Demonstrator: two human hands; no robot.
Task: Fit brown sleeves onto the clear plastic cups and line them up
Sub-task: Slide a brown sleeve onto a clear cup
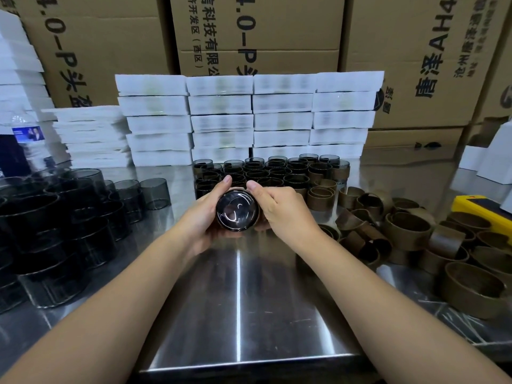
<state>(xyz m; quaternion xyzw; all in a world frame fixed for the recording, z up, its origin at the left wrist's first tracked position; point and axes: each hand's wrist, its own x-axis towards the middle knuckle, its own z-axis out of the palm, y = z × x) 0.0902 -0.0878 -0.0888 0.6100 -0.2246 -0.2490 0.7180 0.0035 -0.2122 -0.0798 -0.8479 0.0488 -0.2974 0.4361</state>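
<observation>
- The cup [237,211] is held above the middle of the table [238,300], tipped on its side so its round, glossy base faces the camera.
- A thin brown sleeve [238,189] shows along the cup's upper edge, between the two thumbs.
- The left hand [206,214] cups it from the left, fingers curled under and thumb lying over the top.
- The right hand [279,210] grips it from the right, fingers wrapped round the side and thumb near the left thumb.
- Just behind the hands stands a block of sleeved cups [266,173], upright in close rows, dark and see-through above their brown bands; the hands hide its front edge.
- To the left is a crowd of bare cups [50,223], smoky, clear and straight-walled, some stacked.
- To the right lies a loose heap of sleeves [410,231], matte brown rings, some upright, some tilted or squashed to ovals.
- The table is brushed steel, with a bright streak of reflected light down its middle.
- At the far right edge a yellow object [482,212] sits behind the heap; what it is cannot be told.
- Behind the rows rise stacks of flat white boxes [249,120], and behind those, printed cardboard cartons [277,29].
- A clear bottle [25,131] with a blue label stands at the far left.
</observation>
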